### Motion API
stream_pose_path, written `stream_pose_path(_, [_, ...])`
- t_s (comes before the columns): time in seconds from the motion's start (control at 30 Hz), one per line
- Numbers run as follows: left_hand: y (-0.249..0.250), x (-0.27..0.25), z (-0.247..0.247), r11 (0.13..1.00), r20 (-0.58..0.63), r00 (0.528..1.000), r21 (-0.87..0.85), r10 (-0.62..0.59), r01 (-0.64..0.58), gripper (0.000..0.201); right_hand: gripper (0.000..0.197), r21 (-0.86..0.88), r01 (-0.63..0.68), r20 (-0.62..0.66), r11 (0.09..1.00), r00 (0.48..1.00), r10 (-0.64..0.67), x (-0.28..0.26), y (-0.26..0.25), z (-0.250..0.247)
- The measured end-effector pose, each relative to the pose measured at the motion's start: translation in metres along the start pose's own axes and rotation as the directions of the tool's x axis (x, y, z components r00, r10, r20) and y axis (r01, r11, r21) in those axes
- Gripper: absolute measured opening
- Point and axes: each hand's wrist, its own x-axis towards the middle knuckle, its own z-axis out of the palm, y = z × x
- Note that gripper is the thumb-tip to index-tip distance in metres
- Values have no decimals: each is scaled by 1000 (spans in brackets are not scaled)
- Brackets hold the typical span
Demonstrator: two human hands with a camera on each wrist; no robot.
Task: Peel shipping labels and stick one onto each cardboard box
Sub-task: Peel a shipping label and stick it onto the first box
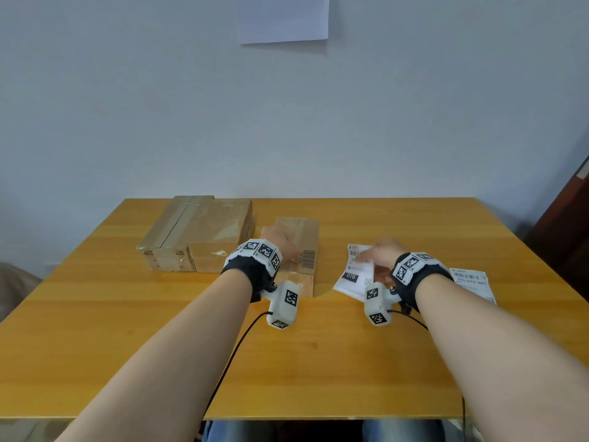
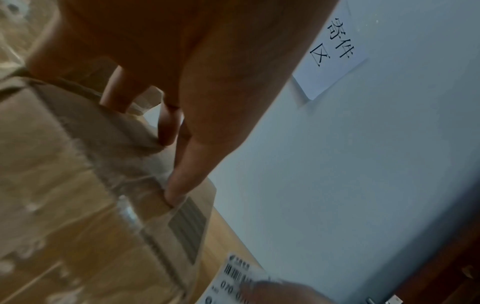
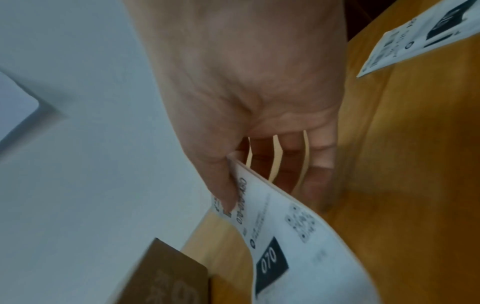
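Note:
A small cardboard box [image 1: 301, 237] with a printed barcode stands mid-table. My left hand [image 1: 280, 242] rests on its top, and the left wrist view shows straight fingers [image 2: 182, 181] touching the taped lid [image 2: 103, 164] near the barcode. To the right, my right hand [image 1: 379, 252] pinches a white shipping label sheet [image 1: 352, 275] marked 070, thumb [image 3: 223, 189] on top and the other fingers beneath. The sheet [image 3: 298, 246] curls up off the table. Two larger taped boxes [image 1: 197, 234] sit side by side at the back left.
A second label sheet [image 1: 473, 282] lies flat on the wooden table [image 1: 318, 362] to the right of my right wrist. A white paper sign [image 1: 283, 17] hangs on the wall behind. A dark door edge [image 1: 567, 224] stands at the far right.

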Motion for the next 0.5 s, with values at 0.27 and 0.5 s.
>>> stream_pose_path(0.27, [1, -17, -5, 988, 99, 995, 152, -15, 0, 49, 13, 332, 259, -181, 907, 961, -208, -28, -58, -11])
stream_pose_path(0.5, [7, -31, -5, 981, 122, 991, 181, 49, -71, 46, 5, 351, 440, -302, 827, 889, -345, -44, -95, -14])
